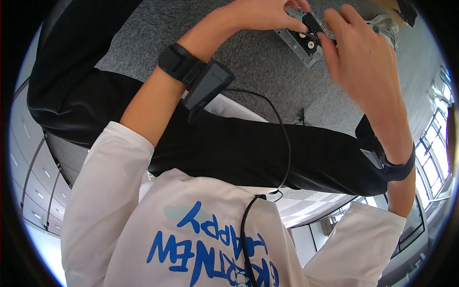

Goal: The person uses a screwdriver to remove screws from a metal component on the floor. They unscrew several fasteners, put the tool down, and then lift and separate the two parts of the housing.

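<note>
Grey metal part (306, 36) with two white round spots, high above grey carpet (248, 67), pinched between left hand (260, 14) and right hand (363, 57); both closed on it with fingertips.

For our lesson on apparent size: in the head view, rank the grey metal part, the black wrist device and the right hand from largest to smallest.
1. right hand, though nearness may enlarge it
2. black wrist device
3. grey metal part, partly covered by fingers

No packages, signs or screens, only blue lettering on white shirt (210, 239), seemingly printed
</note>
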`<state>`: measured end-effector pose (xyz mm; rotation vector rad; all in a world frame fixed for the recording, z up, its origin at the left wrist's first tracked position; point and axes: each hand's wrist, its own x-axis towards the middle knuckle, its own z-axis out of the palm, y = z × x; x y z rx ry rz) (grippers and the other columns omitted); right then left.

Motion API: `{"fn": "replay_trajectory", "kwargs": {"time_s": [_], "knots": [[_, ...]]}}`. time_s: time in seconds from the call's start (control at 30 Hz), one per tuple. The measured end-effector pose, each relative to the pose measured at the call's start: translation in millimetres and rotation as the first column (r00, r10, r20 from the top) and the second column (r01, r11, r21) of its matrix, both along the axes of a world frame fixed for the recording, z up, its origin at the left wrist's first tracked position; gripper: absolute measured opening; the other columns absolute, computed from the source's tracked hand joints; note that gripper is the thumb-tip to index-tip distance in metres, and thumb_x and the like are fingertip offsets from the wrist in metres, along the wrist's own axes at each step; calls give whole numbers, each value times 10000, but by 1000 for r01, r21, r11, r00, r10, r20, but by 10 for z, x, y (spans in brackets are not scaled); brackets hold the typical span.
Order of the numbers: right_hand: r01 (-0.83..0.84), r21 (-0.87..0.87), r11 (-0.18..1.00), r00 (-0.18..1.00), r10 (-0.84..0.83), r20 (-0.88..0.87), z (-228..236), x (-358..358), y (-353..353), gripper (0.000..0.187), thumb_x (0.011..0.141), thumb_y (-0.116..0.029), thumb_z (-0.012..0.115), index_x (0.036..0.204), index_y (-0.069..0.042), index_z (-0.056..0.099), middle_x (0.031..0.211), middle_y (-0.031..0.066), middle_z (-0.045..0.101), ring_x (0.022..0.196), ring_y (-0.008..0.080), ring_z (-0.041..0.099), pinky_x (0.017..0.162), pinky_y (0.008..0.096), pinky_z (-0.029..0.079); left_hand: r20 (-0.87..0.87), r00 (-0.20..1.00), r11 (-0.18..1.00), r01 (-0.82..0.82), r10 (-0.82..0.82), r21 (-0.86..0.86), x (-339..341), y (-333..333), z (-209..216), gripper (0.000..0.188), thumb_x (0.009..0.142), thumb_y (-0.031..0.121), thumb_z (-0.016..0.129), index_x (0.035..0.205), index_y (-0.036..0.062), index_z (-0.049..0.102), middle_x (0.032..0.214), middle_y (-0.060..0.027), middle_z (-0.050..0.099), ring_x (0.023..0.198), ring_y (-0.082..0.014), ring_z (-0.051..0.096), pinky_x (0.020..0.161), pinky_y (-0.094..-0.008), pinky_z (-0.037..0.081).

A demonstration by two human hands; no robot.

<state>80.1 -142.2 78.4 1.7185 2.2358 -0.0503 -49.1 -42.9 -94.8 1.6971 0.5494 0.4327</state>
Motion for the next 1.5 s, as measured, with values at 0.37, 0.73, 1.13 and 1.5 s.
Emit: {"fn": "replay_trajectory", "kwargs": {"time_s": [0.37, 0.73, 1.13, 1.5], "knots": [[126, 49, 991, 977, -115, -179, 235, -14, 88, 205, 929, -194, 662, 914, -33, 535, 833, 159, 576, 711, 371, 617, 609, 442, 474, 256, 940, 956, 165, -227, 243, 87, -76, 452, 235, 849, 164, 776, 1018, 48, 663, 996, -121, 663, 966, -328, 623, 827, -428, 480], [-158, 76, 985, 854, 174, -491, 263, 594, 50, 257, 874, -63, 695, 1089, -16, 562, 986, 139, 524, 883, 317, 594, 729, 387, 484, 77, 993, 954, 59, -85, 294, 70, -46, 411, 285, 937, 118, 704, 1186, 4, 624, 994, -156, 647, 871, -256, 655, 781, -377, 519], [-45, -127, 991, 990, 28, -135, 556, 469, 64, 347, 878, -318, 768, 981, -8, 648, 838, 117, 594, 689, 289, 624, 608, 371, 500, 289, 918, 961, 237, -270, 142, 185, -46, 605, 383, 882, 144, 788, 1219, 36, 641, 1091, -27, 666, 980, -141, 609, 871, -308, 481], [-192, 418, 888, 911, 319, -259, 268, 444, -64, 319, 880, -320, 774, 1009, -53, 656, 856, 91, 572, 665, 242, 618, 583, 334, 501, 284, 894, 918, 386, -346, -95, 30, 106, 564, 434, 925, 40, 734, 1338, 21, 604, 1224, -62, 671, 1110, -130, 615, 982, -295, 495]]}}
